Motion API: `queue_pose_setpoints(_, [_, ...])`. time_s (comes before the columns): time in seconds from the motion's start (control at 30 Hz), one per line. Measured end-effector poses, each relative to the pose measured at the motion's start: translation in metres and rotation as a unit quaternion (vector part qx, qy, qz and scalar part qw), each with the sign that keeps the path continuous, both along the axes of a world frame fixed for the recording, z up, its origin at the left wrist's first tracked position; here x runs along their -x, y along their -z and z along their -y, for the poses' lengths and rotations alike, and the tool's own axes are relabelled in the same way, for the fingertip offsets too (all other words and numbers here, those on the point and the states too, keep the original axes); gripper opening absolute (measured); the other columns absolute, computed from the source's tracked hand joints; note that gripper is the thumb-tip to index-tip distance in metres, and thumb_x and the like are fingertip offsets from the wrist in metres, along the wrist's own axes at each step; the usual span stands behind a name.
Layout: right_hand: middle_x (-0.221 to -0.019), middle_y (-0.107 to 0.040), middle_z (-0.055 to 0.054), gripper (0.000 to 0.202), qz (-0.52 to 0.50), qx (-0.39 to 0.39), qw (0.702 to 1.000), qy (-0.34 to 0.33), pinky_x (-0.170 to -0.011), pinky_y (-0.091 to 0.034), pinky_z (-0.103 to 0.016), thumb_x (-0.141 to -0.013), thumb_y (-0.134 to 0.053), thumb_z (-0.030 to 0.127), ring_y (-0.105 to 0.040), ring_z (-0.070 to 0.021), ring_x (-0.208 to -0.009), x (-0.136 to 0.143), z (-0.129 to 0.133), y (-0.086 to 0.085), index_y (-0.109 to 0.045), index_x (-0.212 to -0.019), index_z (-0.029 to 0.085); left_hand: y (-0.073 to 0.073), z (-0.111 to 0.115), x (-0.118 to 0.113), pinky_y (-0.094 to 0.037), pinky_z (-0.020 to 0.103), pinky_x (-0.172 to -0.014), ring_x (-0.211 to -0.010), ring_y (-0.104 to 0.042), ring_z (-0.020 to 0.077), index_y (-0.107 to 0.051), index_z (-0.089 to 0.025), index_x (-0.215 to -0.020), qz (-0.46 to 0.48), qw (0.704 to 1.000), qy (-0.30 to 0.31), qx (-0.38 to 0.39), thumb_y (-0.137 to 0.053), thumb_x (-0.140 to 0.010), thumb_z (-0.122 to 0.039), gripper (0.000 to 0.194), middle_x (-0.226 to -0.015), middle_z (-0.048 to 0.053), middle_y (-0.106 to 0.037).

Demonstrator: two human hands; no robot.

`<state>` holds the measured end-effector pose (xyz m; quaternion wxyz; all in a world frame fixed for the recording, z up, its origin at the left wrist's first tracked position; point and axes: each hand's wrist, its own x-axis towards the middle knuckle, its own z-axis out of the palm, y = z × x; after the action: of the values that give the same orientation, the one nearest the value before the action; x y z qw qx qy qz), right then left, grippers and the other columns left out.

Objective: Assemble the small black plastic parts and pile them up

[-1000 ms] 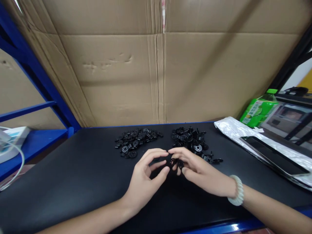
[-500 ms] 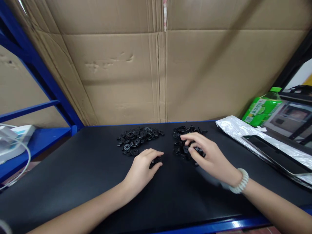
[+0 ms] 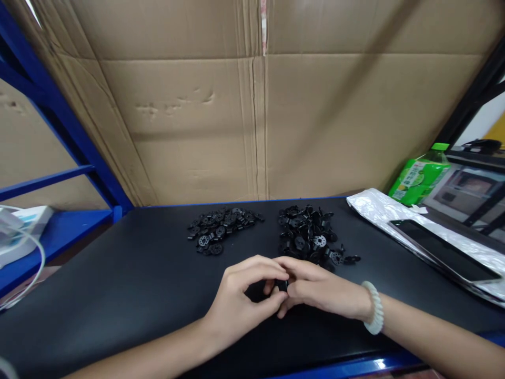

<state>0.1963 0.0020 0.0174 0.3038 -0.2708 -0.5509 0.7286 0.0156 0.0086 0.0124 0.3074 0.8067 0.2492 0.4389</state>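
My left hand (image 3: 246,297) and my right hand (image 3: 315,287) meet over the black table top, fingertips closed around a small black part (image 3: 281,285). Fingers hide most of that part. Just beyond my right hand lies a pile of black plastic pieces (image 3: 307,231), some round with holes. A second pile of similar black pieces (image 3: 221,226) spreads to the left, past my left hand. A pale coiled band (image 3: 374,308) circles my right wrist.
On the right, a phone (image 3: 445,250) rests on silvery wrapping (image 3: 371,202), with a green bottle pack (image 3: 420,176) behind. Cardboard (image 3: 197,131) stands along the back edge. A blue frame (image 3: 79,126) and white device (image 3: 27,231) are at left.
My right hand has left the right pile and come down to meet my left hand. My left hand has moved right and nearer. Both now hold the small black part.
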Motion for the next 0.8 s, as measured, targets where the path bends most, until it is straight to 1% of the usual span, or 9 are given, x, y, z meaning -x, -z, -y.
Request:
queue_pose_setpoints(0.07, [-0.094,-0.051,-0.001,0.027,0.026,-0.023,0.999,-0.002,-0.08,-0.05,-0.037,-0.069,-0.047,0.009,-0.056,-0.0139,-0.084,0.001,0.002,-0.001,-0.051,-0.095,0.017,0.001,0.001,-0.002,-0.055,0.025,-0.065,-0.068,-0.064,0.0144,-0.073,-0.016,-0.09,-0.004,1.0,0.003,-0.004,-0.067,-0.07,-0.002,0.025,-0.09,0.007,-0.07])
queue_pose_setpoints(0.2, [-0.091,-0.05,-0.002,0.026,0.134,-0.107,0.985,0.008,-0.081,-0.047,-0.035,-0.07,-0.04,0.008,-0.052,-0.0153,-0.087,0.003,0.004,-0.005,-0.05,-0.092,0.018,0.007,0.003,-0.006,-0.052,0.021,-0.056,-0.059,-0.058,0.0112,-0.073,-0.015,-0.085,-0.018,1.0,0.006,-0.009,-0.064,-0.069,-0.003,0.022,-0.085,0.007,-0.068])
queue_pose_setpoints(0.3, [-0.085,-0.048,0.0,0.026,0.185,-0.139,0.973,0.013,-0.082,-0.044,-0.032,-0.07,-0.037,0.005,-0.049,-0.0145,-0.083,0.003,0.004,-0.005,-0.049,-0.088,0.019,0.011,0.003,-0.01,-0.05,0.021,-0.056,-0.058,-0.057,0.0111,-0.071,-0.015,-0.082,-0.035,0.998,-0.01,-0.05,-0.062,-0.066,0.0,0.023,-0.077,0.004,-0.066])
queue_pose_setpoints(0.43, [-0.083,-0.047,0.001,0.027,0.187,-0.138,0.972,0.017,-0.08,-0.041,-0.028,-0.069,-0.037,0.004,-0.047,-0.0131,-0.081,0.004,0.003,-0.004,-0.049,-0.087,0.019,0.012,0.004,-0.012,-0.049,0.021,-0.056,-0.058,-0.058,0.0117,-0.068,-0.015,-0.078,-0.043,0.992,-0.036,-0.115,-0.06,-0.063,0.001,0.024,-0.07,0.002,-0.065])
queue_pose_setpoints(0.57, [-0.076,-0.045,0.003,0.031,0.142,-0.066,0.987,0.022,-0.068,-0.04,-0.025,-0.068,-0.038,0.005,-0.045,-0.0111,-0.069,0.007,0.003,0.002,-0.051,-0.092,0.019,0.013,0.004,-0.011,-0.05,0.021,-0.057,-0.056,-0.06,0.0116,-0.067,-0.017,-0.077,-0.032,0.988,-0.047,-0.142,-0.06,-0.066,-0.001,0.02,-0.068,0.001,-0.068])
queue_pose_setpoints(0.63, [-0.071,-0.044,0.004,0.033,0.106,-0.031,0.994,0.019,-0.062,-0.038,-0.024,-0.069,-0.039,0.007,-0.043,-0.0102,-0.063,0.008,0.002,0.006,-0.051,-0.097,0.019,0.014,0.004,-0.01,-0.05,0.019,-0.056,-0.055,-0.061,0.0111,-0.068,-0.017,-0.077,-0.013,0.989,-0.073,-0.127,-0.06,-0.068,-0.001,0.02,-0.066,0.0,-0.068])
queue_pose_setpoints(0.67, [-0.069,-0.043,0.004,0.033,0.09,-0.025,0.995,0.017,-0.061,-0.037,-0.024,-0.071,-0.04,0.008,-0.043,-0.0102,-0.061,0.008,0.002,0.008,-0.051,-0.1,0.018,0.014,0.004,-0.009,-0.051,0.019,-0.056,-0.055,-0.062,0.0109,-0.068,-0.017,-0.077,0.001,0.991,-0.088,-0.103,-0.06,-0.069,-0.001,0.02,-0.066,0.0,-0.069])
queue_pose_setpoints(0.73, [-0.069,-0.042,0.004,0.032,0.069,-0.037,0.997,0.017,-0.061,-0.037,-0.025,-0.075,-0.043,0.012,-0.043,-0.0105,-0.062,0.008,0.002,0.009,-0.051,-0.106,0.018,0.014,0.002,-0.008,-0.055,0.018,-0.06,-0.061,-0.067,0.0116,-0.068,-0.017,-0.079,0.041,0.993,-0.105,-0.02,-0.059,-0.072,-0.002,0.019,-0.071,0.0,-0.071])
queue_pose_setpoints(0.8, [-0.075,-0.043,0.003,0.033,0.068,-0.066,0.995,0.023,-0.062,-0.039,-0.027,-0.081,-0.044,0.016,-0.042,-0.0107,-0.063,0.005,0.002,0.004,-0.047,-0.114,0.018,0.013,-0.001,-0.007,-0.058,0.021,-0.066,-0.071,-0.07,0.0139,-0.066,-0.017,-0.083,0.095,0.987,-0.095,0.084,-0.058,-0.075,-0.005,0.017,-0.079,0.001,-0.072])
